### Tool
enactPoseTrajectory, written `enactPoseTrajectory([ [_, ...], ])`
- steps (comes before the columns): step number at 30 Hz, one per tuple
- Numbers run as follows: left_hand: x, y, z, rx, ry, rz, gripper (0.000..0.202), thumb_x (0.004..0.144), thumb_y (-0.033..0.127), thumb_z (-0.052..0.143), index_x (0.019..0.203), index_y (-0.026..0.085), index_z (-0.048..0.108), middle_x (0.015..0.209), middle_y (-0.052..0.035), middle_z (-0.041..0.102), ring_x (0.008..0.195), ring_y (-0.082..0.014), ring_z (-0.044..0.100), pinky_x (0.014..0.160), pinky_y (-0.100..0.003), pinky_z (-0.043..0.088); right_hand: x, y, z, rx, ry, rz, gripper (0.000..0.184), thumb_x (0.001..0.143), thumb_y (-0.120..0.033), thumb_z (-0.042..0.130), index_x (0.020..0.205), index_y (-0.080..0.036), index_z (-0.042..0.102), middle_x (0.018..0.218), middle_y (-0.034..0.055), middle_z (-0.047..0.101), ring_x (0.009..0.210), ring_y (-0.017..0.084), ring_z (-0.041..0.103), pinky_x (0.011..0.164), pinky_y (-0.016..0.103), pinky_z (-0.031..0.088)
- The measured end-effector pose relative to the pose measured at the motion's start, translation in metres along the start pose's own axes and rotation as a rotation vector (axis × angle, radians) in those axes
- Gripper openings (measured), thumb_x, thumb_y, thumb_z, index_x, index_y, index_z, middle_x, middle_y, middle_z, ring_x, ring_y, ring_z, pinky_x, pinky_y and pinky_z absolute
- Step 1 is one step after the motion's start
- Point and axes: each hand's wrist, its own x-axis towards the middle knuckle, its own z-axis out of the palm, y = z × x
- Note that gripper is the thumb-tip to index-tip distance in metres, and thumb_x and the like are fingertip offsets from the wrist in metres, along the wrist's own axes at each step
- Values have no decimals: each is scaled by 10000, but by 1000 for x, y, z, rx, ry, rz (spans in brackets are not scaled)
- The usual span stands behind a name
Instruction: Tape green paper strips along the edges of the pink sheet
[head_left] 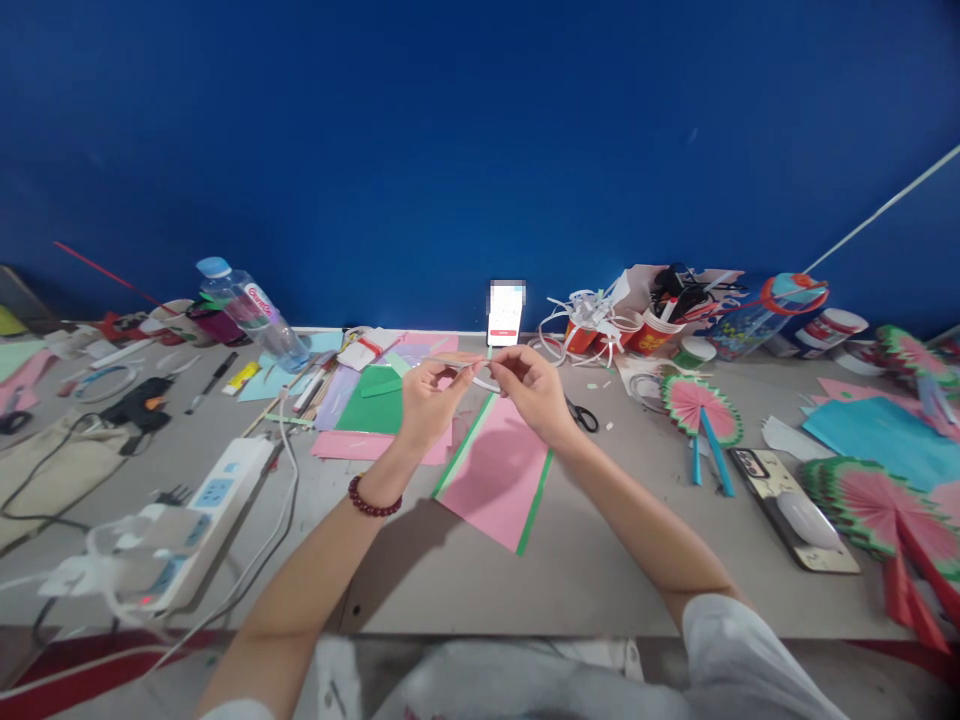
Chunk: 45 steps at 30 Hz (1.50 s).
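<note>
My left hand (426,402) and my right hand (534,388) are raised together over the grey table (420,570), fingertips pinched on a thin pale strip (480,372) stretched between them. Below the hands lies a pink paper sheet with green edge strips (495,470). A green sheet (373,405) and more pink paper lie just left of it. A dark red bead bracelet circles my left wrist.
A power strip (202,510) with cables and a glue gun (139,405) lie at the left, with a water bottle (255,312) behind them. Scissors (582,414), paper fans (701,410), a phone (795,508), cups of tools (652,325) and a standing phone (505,318) lie right and behind.
</note>
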Motion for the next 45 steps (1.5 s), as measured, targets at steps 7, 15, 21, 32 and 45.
enactPoseTrajectory([
  [7,-1,-2,1,-25,-11,-17,171,738,339,732,840,201,744,880,-70,735,805,-175,662,731,-294,517,0,1,0,-6,17,5,151,800,-334,608,836,-189,583,790,7,601,665,110,534,593,246,441],
  [15,0,9,-3,10,-92,10,210,822,397,633,848,221,745,896,-64,733,829,-182,653,728,-295,507,4,4,-4,-17,11,26,171,788,-357,615,816,-190,596,772,7,616,656,112,540,579,239,434],
  [21,-2,12,1,16,-84,49,162,809,361,649,831,227,737,933,-58,726,821,-171,651,699,-281,505,3,2,-4,-9,20,30,174,784,-361,626,824,-192,614,786,14,628,652,112,545,586,243,443],
  [32,-4,4,5,5,42,-80,142,739,341,727,773,205,753,762,-40,726,648,-135,629,613,-254,504,1,1,-1,4,22,53,159,783,-335,617,838,-186,607,813,25,655,678,119,579,591,248,446],
  [45,-5,2,6,-60,41,-114,179,727,347,743,804,187,762,795,-54,738,679,-129,641,623,-240,507,0,1,-1,27,67,90,177,773,-337,643,847,-181,608,792,23,652,673,118,575,574,231,434],
])
